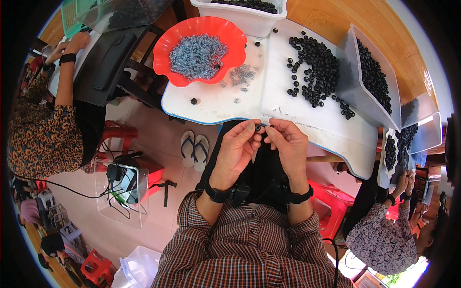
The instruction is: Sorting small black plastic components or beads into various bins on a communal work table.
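Note:
Both hands meet just off the table's near edge. My left hand (238, 150) pinches a small black round part (258, 128) between thumb and forefinger. My right hand (290, 145) is closed beside it, fingertips pinched on a tiny dark piece too small to name. Ahead to the left, a red wavy-rimmed bowl (165, 39) holds many small clear bluish pieces (199, 55). More clear pieces (242, 75) lie loose beside the bowl. To the right spreads a pile of black round parts (317, 67) like the one in my left hand.
A tilted clear bin (367, 103) of black parts stands on the white table (288, 113) at right; a white tub (240, 17) stands behind. Co-workers sit left (48, 134) and right (384, 235). Sandals (194, 151) and a clear box with cables (122, 192) are on the floor.

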Motion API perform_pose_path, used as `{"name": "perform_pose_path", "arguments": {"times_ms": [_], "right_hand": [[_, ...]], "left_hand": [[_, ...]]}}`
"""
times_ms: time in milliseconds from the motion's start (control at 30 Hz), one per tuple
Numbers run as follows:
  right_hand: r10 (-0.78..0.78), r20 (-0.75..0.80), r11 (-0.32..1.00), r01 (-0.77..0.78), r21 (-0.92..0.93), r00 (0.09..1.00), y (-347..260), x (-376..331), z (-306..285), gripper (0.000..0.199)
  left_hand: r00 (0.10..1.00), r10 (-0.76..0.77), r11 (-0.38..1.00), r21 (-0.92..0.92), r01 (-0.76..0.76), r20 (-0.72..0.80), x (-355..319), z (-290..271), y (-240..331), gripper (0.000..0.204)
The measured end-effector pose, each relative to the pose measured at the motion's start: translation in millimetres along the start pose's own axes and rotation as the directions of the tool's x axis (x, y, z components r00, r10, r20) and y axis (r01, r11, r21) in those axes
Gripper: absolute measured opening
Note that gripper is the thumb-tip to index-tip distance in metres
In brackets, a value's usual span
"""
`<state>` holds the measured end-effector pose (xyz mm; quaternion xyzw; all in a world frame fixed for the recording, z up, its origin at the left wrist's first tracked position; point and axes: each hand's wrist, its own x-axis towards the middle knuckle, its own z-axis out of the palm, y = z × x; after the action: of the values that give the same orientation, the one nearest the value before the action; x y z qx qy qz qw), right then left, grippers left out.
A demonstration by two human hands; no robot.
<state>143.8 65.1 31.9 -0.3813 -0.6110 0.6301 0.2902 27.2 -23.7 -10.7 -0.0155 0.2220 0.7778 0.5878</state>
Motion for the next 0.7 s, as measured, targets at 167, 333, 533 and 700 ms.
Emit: {"name": "perform_pose_path", "arguments": {"times_ms": [167, 333, 533, 700], "right_hand": [[-0.003, 0.065, 0.976, -0.012, 0.219, 0.998, 7.1, -0.6, -6.9, 0.024], [0.023, 0.050, 0.965, -0.035, 0.259, 0.998, 6.3, -2.4, -8.8, 0.024], [-0.019, 0.007, 0.985, 0.018, 0.171, 1.000, 13.9, -2.7, -12.0, 0.021], [-0.010, 0.019, 0.980, 0.006, 0.201, 1.000, 9.3, -4.3, -11.5, 0.021]], "left_hand": [[1.000, -0.011, 1.000, 0.010, 0.011, -0.004, -0.9, 5.8, -0.3, 0.023], [1.000, 0.011, 1.000, -0.006, -0.011, 0.019, -0.9, 5.3, -1.1, 0.022], [1.000, -0.002, 1.000, 0.025, 0.002, 0.018, -3.6, 9.9, -3.1, 0.022], [1.000, -0.014, 0.999, 0.039, 0.013, 0.014, -4.9, 16.0, -6.0, 0.022]]}}
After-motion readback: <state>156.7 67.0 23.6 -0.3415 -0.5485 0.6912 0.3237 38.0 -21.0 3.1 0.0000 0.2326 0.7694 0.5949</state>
